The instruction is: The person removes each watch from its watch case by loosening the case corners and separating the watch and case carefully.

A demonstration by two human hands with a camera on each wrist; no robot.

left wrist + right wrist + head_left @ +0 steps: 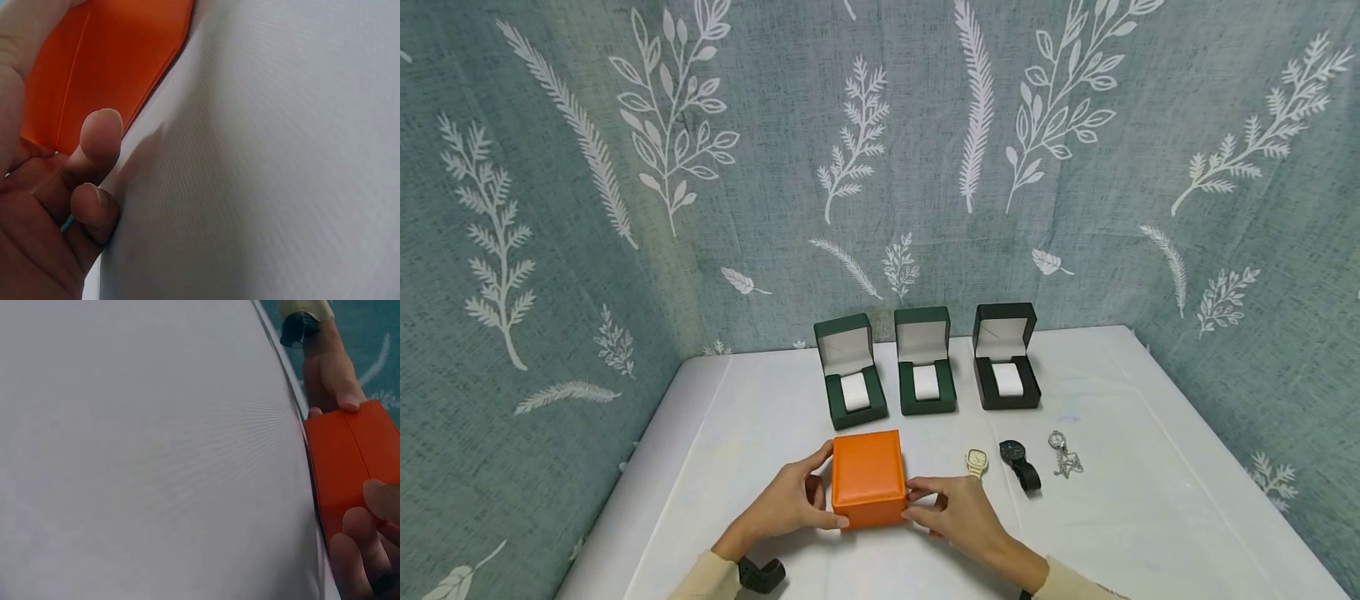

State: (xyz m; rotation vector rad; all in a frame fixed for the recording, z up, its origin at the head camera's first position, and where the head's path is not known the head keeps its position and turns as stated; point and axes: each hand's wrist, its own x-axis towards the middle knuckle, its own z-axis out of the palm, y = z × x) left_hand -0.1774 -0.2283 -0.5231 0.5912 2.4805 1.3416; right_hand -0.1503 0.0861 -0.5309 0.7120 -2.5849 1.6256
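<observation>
A closed orange watch box sits on the white table between both hands. My left hand grips its left side, the thumb at the front corner and the index finger toward the back corner. Against the right side, near the front, the thumb and fingers of my right hand hold the box. In the right wrist view, a thin seam runs along the orange box, with the right fingertips right at it. The left wrist view has the remaining left fingers curled beside the orange wall.
Behind stand two open green watch boxes and an open black one, each with a white cushion. To the right lie a gold watch, a black watch and a silver watch. Patterned curtains surround the table.
</observation>
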